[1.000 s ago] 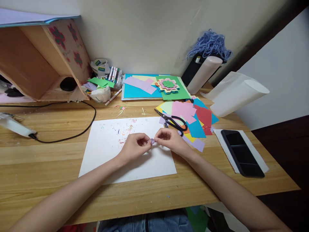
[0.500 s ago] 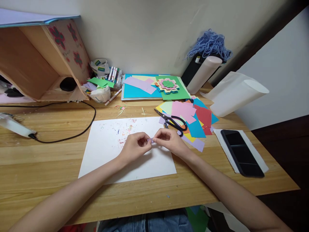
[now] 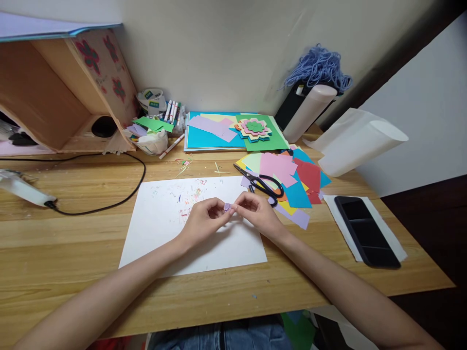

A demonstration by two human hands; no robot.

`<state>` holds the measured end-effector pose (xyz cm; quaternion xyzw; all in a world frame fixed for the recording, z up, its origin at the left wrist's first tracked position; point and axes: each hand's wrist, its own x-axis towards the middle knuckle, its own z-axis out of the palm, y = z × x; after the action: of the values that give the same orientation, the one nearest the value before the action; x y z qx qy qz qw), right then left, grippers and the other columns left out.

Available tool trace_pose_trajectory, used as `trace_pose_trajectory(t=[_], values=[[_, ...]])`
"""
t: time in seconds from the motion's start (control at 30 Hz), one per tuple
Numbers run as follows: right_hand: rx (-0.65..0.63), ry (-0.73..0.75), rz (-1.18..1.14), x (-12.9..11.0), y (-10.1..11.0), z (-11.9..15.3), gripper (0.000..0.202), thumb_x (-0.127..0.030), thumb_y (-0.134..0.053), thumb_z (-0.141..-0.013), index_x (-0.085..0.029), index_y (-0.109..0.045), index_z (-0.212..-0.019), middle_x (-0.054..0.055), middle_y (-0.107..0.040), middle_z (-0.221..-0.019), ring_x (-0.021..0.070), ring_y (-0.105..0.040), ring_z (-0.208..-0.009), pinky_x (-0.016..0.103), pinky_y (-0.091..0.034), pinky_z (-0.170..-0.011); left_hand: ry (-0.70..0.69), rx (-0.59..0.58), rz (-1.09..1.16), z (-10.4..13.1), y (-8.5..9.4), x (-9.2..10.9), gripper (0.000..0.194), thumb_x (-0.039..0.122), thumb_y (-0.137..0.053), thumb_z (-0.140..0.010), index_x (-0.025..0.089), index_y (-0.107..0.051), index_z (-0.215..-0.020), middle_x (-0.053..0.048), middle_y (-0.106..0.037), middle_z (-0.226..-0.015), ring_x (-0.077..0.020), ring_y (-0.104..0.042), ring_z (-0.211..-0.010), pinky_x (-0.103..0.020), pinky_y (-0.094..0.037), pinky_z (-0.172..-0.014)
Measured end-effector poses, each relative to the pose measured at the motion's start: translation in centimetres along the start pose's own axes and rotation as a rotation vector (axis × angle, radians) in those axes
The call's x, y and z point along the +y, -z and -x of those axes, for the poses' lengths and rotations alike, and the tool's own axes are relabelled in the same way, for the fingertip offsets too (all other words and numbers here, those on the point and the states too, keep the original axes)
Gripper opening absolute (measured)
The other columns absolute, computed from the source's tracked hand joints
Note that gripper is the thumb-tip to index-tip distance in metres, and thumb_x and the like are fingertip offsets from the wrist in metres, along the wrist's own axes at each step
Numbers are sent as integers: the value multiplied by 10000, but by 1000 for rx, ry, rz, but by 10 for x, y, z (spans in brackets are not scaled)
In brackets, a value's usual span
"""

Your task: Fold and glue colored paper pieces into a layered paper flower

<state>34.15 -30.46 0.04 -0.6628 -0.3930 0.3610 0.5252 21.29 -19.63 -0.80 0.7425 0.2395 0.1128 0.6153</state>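
A small piece of purple paper is pinched between the fingertips of my left hand and my right hand. Both hands meet above the right part of a white sheet, which has coloured smudges on it. Just beyond my right hand lie black-handled scissors, resting on cut paper in several colours. A layered paper flower with a green centre sits on green paper at the back.
A phone lies on white tissue at the right. Left of the sheet are a glue gun and its black cord. Behind stand a basket of markers and scraps, a cardboard box and a paper roll.
The purple piece has turned between my fingertips, and more of its flat face shows now. My hands have barely shifted.
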Motion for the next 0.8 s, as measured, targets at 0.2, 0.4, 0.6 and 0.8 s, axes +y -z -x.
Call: trace_pose_trajectory(t=[0.2,0.4,0.6,0.8], values=[[-6,-22,-15,2,-3,-1,208,-370,-595,-756,-170,-568,-702,14,-585,-710,129,-536,-678,262,-434,-647,6,-14,73,-2,0,-2,245,380,-567,-756,137,-589,-746,-55,-627,-739,-126,-587,-630,-245,-463,-589],[-45,8,-2,2,-2,1,163,-327,-621,-735,-177,-575,-778,22,-594,-777,128,-550,-698,266,-458,-659,-10,-87,24,-2,4,4,213,332,-580,-737,135,-558,-660,-22,-574,-626,-99,-516,-560,-213,-408,-525],[-37,7,-6,-1,1,0,146,-320,-597,-762,-174,-594,-761,37,-620,-786,151,-583,-759,291,-467,-712,-9,-125,-68,0,4,7,229,367,-537,-772,148,-571,-715,-18,-592,-633,-112,-529,-568,-225,-397,-539],[44,-52,-69,1,4,-4,219,-353,-650,-707,-179,-591,-824,32,-614,-811,148,-589,-767,289,-479,-714,-14,-79,-33,0,5,9,305,416,-467,-816,156,-608,-744,-25,-616,-690,-118,-543,-596,-245,-423,-604]])
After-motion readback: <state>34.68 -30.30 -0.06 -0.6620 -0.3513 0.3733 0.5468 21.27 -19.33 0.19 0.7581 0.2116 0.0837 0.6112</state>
